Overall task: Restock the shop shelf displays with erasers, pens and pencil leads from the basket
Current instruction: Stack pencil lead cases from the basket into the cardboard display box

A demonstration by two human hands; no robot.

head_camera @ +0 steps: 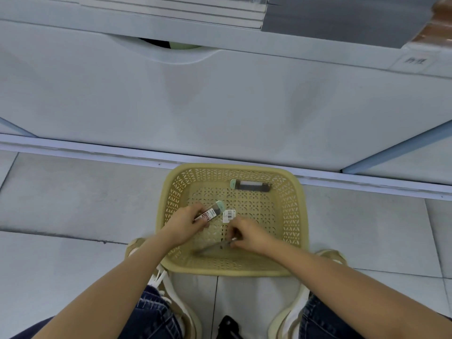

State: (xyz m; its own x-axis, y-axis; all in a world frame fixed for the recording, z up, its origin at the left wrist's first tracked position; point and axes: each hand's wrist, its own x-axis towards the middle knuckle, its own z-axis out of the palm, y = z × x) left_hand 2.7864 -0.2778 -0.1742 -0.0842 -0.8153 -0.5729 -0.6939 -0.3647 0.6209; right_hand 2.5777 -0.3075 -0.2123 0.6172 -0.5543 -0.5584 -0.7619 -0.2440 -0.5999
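A tan perforated plastic basket [297, 211] stands on the floor in front of me. My left hand [184, 222] grips a pencil lead case [212, 211] with a pale green cap and a red-and-white label, over the basket's left side. My right hand [247, 236] pinches a thin dark pen [212, 248] that lies slanted on the basket floor. A small white barcode tag [228, 215] shows just above that hand. Another lead case [252, 185] with a green cap lies at the basket's far wall.
The white base panel of the shop shelf [220, 99] rises right behind the basket, with a curved cut-out [171, 48] near its top. Grey floor tiles [73, 204] spread to the left and right. My knees in jeans and light shoes frame the basket's near side.
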